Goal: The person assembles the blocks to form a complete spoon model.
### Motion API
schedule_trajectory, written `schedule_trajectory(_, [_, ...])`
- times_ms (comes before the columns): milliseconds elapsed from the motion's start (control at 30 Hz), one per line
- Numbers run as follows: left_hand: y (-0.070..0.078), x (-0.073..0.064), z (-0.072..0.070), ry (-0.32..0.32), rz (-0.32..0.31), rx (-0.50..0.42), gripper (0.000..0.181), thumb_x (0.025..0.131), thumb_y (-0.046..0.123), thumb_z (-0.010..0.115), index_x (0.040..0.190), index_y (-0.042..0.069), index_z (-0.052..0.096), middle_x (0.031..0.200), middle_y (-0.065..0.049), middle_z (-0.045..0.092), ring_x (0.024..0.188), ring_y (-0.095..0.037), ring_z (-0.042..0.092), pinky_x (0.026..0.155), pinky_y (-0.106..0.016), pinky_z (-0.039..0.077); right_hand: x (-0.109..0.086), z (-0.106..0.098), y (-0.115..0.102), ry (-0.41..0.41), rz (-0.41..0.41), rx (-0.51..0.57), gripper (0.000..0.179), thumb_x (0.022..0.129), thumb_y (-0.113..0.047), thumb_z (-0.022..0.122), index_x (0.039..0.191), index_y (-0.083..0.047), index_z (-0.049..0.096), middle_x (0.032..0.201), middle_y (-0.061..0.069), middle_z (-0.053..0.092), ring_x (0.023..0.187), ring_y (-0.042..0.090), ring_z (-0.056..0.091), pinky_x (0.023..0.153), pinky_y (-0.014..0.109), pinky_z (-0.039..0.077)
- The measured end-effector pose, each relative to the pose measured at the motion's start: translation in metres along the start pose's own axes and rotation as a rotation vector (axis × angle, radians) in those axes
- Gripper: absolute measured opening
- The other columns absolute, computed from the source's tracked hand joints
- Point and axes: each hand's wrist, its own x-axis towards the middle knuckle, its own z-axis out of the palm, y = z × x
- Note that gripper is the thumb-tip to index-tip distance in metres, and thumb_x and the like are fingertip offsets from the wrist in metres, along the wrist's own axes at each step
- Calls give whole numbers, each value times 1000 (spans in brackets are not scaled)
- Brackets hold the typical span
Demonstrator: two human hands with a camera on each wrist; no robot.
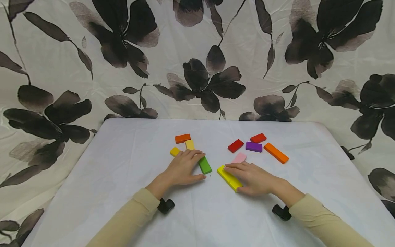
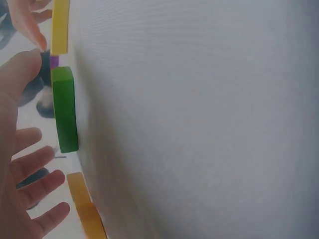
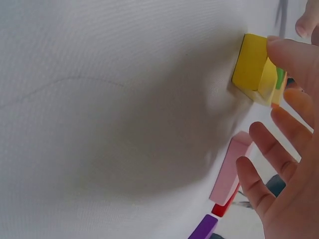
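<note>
My left hand [image 1: 184, 168] is spread over the left group of blocks, its fingertips at the far end of a green block [image 1: 205, 166] and its thumb off the near end. In the left wrist view, that green block [image 2: 65, 109] stands apart from the spread fingers. My right hand [image 1: 254, 177] spans a long yellow block [image 1: 226, 176], thumb at the near end and forefinger at the far end. From the right wrist, the thumb meets the edge of the yellow block [image 3: 250, 62], while the other fingers fan out. A pink block [image 1: 239, 157] lies just beyond this hand.
Past the left hand lie an orange block [image 1: 182, 138], a pale yellow block [image 1: 189, 144] and a yellow block [image 1: 174, 151]. Farther right are two red blocks [image 1: 236, 145], a purple block [image 1: 253, 146] and a long orange block [image 1: 276, 153]. A floral cloth [image 1: 197, 41] hangs behind the white table [image 1: 123, 137].
</note>
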Motion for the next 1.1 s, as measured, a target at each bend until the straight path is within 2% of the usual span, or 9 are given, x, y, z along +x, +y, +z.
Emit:
schedule_trajectory(267, [3,5,5,1,-25,11,68,76,56,62,131,17,51,125,-2,52,112,-21,47,94,-41,39,3,0,0,-21,-27,2,71,82,-30,67,144,-18,34,148,-2,32,127,19,38,100,43,39])
schedule_trajectory(533, [5,8,6,-6,-30,35,62,78,49,64,129,14,54,121,-3,54,107,-21,49,92,-40,40,5,-1,0,-66,-31,32,68,83,-27,66,143,-17,35,150,1,28,127,25,38,100,48,37])
schedule_trajectory(767, [7,10,5,-28,-43,38,57,79,44,66,127,14,56,120,-3,55,107,-20,49,93,-39,40,7,-3,0,-106,2,41,67,83,-30,66,142,-19,37,151,-3,26,122,18,38,99,43,38])
schedule_trajectory(1100, [7,11,5,-32,-40,40,57,79,44,66,127,14,56,119,-2,56,104,-20,50,91,-38,41,12,3,3,-61,-13,98,70,80,-33,69,141,-16,38,148,2,30,129,20,35,103,48,34])
